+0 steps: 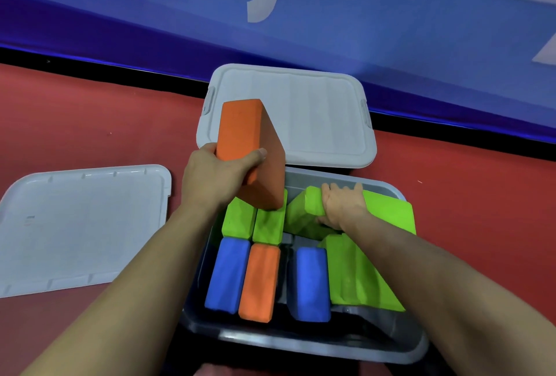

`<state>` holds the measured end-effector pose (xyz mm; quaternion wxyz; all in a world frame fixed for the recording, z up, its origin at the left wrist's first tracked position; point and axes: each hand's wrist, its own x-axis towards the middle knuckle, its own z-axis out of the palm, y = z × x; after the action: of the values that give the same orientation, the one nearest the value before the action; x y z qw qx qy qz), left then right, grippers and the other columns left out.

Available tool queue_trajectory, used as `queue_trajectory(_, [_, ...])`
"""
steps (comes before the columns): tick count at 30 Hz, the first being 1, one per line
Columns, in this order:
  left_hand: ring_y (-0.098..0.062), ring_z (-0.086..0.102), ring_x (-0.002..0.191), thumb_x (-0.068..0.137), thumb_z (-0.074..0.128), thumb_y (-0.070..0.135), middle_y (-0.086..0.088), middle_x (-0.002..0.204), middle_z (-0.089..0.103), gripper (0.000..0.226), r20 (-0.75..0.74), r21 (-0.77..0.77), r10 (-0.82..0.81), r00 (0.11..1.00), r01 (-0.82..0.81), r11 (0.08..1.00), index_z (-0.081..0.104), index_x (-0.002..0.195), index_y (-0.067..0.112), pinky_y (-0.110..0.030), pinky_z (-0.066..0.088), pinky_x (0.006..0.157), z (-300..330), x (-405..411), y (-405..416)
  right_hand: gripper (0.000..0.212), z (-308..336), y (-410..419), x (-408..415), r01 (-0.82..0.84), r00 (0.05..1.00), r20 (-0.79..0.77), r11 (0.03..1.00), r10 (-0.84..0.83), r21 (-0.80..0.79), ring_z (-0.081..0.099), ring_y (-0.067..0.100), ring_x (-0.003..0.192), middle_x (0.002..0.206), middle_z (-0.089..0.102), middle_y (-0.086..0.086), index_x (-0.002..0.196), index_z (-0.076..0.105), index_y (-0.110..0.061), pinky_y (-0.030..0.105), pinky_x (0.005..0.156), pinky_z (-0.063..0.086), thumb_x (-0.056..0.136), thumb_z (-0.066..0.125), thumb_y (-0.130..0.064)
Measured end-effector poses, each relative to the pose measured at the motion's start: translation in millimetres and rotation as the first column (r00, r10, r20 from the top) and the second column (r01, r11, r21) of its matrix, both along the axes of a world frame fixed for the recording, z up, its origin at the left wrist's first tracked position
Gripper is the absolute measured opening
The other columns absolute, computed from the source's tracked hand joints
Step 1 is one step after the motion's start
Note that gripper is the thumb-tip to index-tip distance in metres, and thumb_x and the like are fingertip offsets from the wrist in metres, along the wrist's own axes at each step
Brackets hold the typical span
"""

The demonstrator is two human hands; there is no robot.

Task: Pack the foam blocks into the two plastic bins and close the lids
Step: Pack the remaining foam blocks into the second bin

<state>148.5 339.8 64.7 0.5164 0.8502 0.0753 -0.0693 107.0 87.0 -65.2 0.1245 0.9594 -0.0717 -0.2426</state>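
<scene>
An open grey plastic bin [304, 345] sits right below me, filled with standing foam blocks: green ones, two blue ones [228, 273] and an orange one [260, 282]. My left hand [216, 177] grips a large orange block [249, 150], held tilted above the bin's far left corner. At the bin's far right, my right hand [341, 205] is closed around a green block [304, 213] that leans at an angle. A second bin with its grey lid [288, 116] shut stands just beyond.
A loose grey lid [81, 225] lies flat on the red floor to the left of the open bin. A blue wall banner [331, 14] with a black base strip runs behind the closed bin.
</scene>
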Motion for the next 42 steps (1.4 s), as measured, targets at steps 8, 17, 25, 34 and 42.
queue_trajectory(8, [-0.017,0.070,0.074,0.064,0.081,0.064,0.005,0.078,0.072,0.051,-0.013,-0.018,-0.022,1.000,0.022,1.000,0.070,0.086,0.020,-0.041,0.059,0.070,9.9,-19.8,1.4,0.087,28.0,-4.8,0.3,0.011,1.000,0.003,0.999,-0.011,0.042,0.059,0.031,0.120,0.141,0.051,0.006,0.145,0.038,-0.015,0.052,0.107,0.033,0.083,0.060,-0.072])
queue_trajectory(17, [-0.020,0.070,0.077,0.055,0.076,0.072,0.002,0.082,0.072,0.062,0.001,-0.017,0.015,1.000,-0.015,1.000,0.071,0.088,0.020,-0.043,0.059,0.073,13.1,-13.1,7.8,0.088,43.1,-4.3,-0.7,-0.016,0.999,0.036,0.996,0.012,0.090,0.063,0.038,0.112,0.136,0.043,0.010,0.143,0.037,-0.015,0.046,0.079,0.049,0.082,0.062,-0.072])
queue_trajectory(25, [-0.022,0.070,0.077,0.056,0.076,0.072,0.001,0.082,0.073,0.061,0.004,-0.057,0.018,1.000,-0.018,0.998,0.071,0.088,0.019,-0.048,0.060,0.076,17.8,-13.0,9.5,0.091,67.8,-15.6,4.8,0.135,0.987,0.049,0.957,-0.152,0.256,0.055,0.034,0.128,0.144,0.050,0.011,0.146,0.032,-0.012,0.047,0.096,0.047,0.083,0.061,-0.072])
queue_trajectory(34, [-0.021,0.071,0.081,0.054,0.074,0.075,0.001,0.088,0.073,0.068,-0.005,-0.083,0.014,1.000,-0.014,0.996,0.071,0.093,0.020,-0.049,0.060,0.077,18.0,-12.4,10.1,0.093,100.3,-22.0,24.5,0.145,0.958,0.165,0.890,-0.236,0.432,0.048,0.031,0.135,0.150,0.045,0.007,0.154,0.035,-0.025,0.047,0.107,0.043,0.080,0.068,-0.070])
queue_trajectory(42, [-0.022,0.070,0.082,0.053,0.073,0.076,0.002,0.089,0.072,0.066,0.018,-0.105,0.010,1.000,-0.008,0.994,0.069,0.093,0.023,-0.049,0.060,0.080,21.2,-13.8,11.7,0.094,129.2,-21.8,43.0,0.093,0.941,0.252,0.888,-0.227,0.450,0.057,0.031,0.124,0.141,0.056,0.007,0.148,0.046,-0.024,0.046,0.100,0.050,0.074,0.065,-0.078])
